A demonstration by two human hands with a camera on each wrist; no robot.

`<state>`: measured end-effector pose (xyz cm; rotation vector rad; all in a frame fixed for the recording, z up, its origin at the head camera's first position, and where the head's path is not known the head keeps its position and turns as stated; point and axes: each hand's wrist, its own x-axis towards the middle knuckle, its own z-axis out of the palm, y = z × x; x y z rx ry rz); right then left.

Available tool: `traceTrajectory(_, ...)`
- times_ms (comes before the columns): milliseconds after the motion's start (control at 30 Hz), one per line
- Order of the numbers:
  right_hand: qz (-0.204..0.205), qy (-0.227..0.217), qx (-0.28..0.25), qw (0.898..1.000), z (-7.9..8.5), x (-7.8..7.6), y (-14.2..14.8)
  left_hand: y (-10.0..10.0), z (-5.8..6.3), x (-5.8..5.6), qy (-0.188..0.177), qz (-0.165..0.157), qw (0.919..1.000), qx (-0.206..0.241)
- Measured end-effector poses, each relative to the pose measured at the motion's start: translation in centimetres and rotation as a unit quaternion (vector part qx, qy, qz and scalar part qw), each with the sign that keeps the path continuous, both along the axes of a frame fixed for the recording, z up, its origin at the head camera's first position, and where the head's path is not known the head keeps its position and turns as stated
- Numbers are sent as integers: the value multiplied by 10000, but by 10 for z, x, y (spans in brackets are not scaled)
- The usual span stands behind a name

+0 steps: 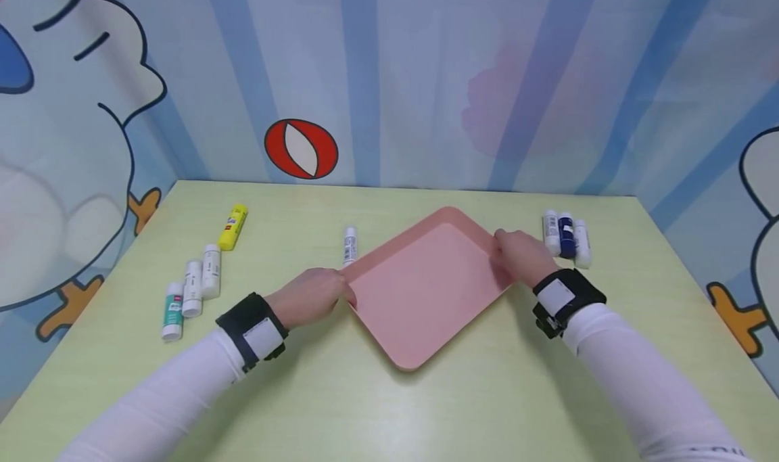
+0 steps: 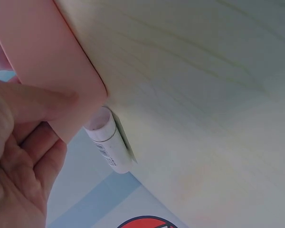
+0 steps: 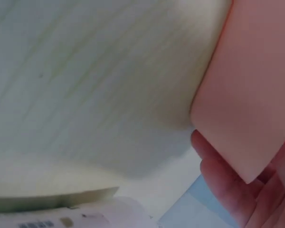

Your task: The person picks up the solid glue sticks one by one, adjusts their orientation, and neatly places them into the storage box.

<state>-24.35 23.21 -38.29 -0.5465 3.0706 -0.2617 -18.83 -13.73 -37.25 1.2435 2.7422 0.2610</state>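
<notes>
A shallow pink tray (image 1: 420,293) is turned cornerwise over the middle of the table. Its left corner is pinched by my left hand (image 1: 313,296), thumb on the wall and fingers curled behind in the left wrist view. On the opposite side my right hand (image 1: 526,256) grips the right corner, with fingers wrapped under the edge in the right wrist view. A white glue stick (image 1: 349,245) stands just behind the tray's left corner, its lower part hidden; the left wrist view shows this white tube (image 2: 109,145) close to the tray wall.
At left are a yellow glue stick (image 1: 233,227), two white ones (image 1: 192,287) and a teal-labelled one (image 1: 173,312). Right of my right hand, a dark blue tube (image 1: 567,235) sits between two white tubes (image 1: 582,244). A printed curtain (image 1: 420,76) borders the table's back edge.
</notes>
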Motion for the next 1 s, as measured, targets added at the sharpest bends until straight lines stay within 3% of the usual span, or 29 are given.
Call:
traceTrajectory(200, -113, -442, -95, 9989, 6, 12, -4, 0, 1, -2, -116, 125, 9998, -135)
traceTrajectory(367, 125, -485, -300, 9983, 7, 28, -2, 1, 4, -2, -215, 298, 9988, -326)
traceTrajectory(667, 193, -813, -422, 9956, 10, 53, 3, 1, 6, -3, -229, 258, 9986, -393)
traceTrajectory(900, 50, -1187, -498, 9917, 13, 68, 2, -5, 0, -6, 123, -62, 9992, -371)
traceTrajectory(1000, -73, -1391, -630, 9882, 13, 75, 3, -10, 0, -1, 264, -55, 9996, -5)
